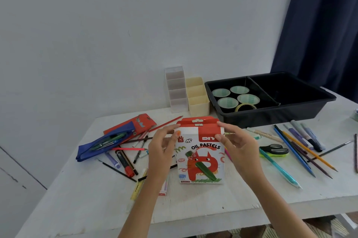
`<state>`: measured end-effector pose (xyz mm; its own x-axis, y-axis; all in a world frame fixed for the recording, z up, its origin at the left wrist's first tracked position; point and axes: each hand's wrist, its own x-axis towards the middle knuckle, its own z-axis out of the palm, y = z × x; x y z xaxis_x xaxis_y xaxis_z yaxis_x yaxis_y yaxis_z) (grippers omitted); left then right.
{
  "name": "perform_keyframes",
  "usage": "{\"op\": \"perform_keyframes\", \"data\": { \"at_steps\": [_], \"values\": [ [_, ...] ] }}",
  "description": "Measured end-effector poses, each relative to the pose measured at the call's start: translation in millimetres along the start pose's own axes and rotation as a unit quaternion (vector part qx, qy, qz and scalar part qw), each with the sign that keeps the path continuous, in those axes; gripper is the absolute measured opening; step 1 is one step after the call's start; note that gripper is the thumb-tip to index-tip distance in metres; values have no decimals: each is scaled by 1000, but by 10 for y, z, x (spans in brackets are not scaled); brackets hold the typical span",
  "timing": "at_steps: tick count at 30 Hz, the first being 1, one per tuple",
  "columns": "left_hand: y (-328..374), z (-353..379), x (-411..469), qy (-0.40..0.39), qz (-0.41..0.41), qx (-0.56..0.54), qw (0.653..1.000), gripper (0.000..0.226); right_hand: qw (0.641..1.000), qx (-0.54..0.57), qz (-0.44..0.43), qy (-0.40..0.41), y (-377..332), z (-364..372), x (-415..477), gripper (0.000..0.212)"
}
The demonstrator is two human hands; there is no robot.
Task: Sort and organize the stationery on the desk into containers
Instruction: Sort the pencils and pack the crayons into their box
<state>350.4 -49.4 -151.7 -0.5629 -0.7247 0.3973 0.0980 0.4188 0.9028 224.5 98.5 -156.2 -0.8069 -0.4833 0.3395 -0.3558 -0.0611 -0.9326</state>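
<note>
I see a red-and-white cardboard oil pastels box (200,158) at frame centre, face toward me, pinched at its top corners by my left hand (162,150) and right hand (240,146). Coloured pencils (310,151) lie scattered on the surface at right, with a black plastic divided tray (271,117) above them.

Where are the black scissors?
In the head view, the black-handled scissors lie on the right side of the white table, right of the red-and-white oil pastels box, beside a teal pen.

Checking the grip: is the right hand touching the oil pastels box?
Touching. The head view shows the right hand pinching the oil pastels box at its top.
</note>
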Motion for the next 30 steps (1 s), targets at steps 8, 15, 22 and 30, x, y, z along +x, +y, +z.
{"op": "perform_keyframes", "data": {
  "at_steps": [8, 15, 22, 30],
  "values": [
    [-78, -57, 53, -76, 20, 86, 993, 25, 997, -67, 3, -34, 91, -73, 45, 22],
    [-72, -6, -37, -21, -55, -35, 998, 22, 996, 81, 46, -7, 94, -6, -95, 24],
    [-514, 148, -545, 41, -142, -111, 983, 14, 972, 157, 156, 84, 573, 127, -554, 26],
    [-627, 204, -647, 39, -135, -66, 988, 15, 963, 121, 196, 139, 704, 130, -650, 21]
  ]
}}
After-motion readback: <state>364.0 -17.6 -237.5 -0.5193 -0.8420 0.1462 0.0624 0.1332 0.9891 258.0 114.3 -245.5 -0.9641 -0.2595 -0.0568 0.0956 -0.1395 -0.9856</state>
